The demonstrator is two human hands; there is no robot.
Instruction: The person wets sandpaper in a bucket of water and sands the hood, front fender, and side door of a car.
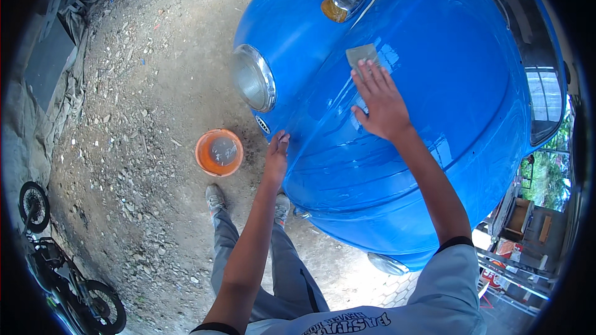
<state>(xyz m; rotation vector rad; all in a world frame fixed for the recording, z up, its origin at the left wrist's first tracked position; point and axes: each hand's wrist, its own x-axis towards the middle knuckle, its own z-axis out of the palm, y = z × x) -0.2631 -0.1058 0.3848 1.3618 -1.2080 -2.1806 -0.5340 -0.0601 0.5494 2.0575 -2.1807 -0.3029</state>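
Stony dirt ground (136, 93), with orange bucket (204, 160) near the shoes (215, 195). Thin, squarish, grey-brown sheet (355, 54) flat on the wet, glossy blue car hood (459, 56), partly under the outspread right hand (381, 102). Left hand (277, 154) curled at the hood's near edge; cannot tell whether gripping anything. Bare hood right of the sheet; fender (301, 22) and headlight (256, 80) leftward.

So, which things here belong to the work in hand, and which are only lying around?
Probably in the work:
greyish sheet under the right hand
wet blue car
orange bucket holding liquid

Probably only around:
motorcycle, lower left
loose stones
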